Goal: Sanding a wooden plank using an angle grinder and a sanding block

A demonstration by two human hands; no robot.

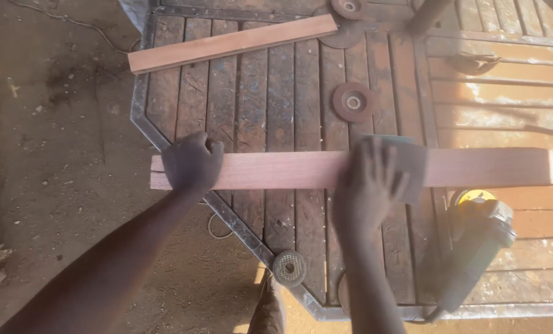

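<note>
A long reddish wooden plank [289,170] lies across a rusty metal-framed worktable [276,93]. My left hand [192,162] grips the plank near its left end, fingers curled over the far edge. My right hand [369,185] presses flat on a sheet of grey sandpaper [412,164] that lies on the middle of the plank. The hand and sheet look blurred.
A second plank [233,42] lies at the table's far side. Grinding discs [353,101] [289,267] rest on the slats. A yellow and grey angle grinder [477,238] sits at the near right. Dusty dirt floor [54,154] lies to the left. My shoe [269,309] shows below.
</note>
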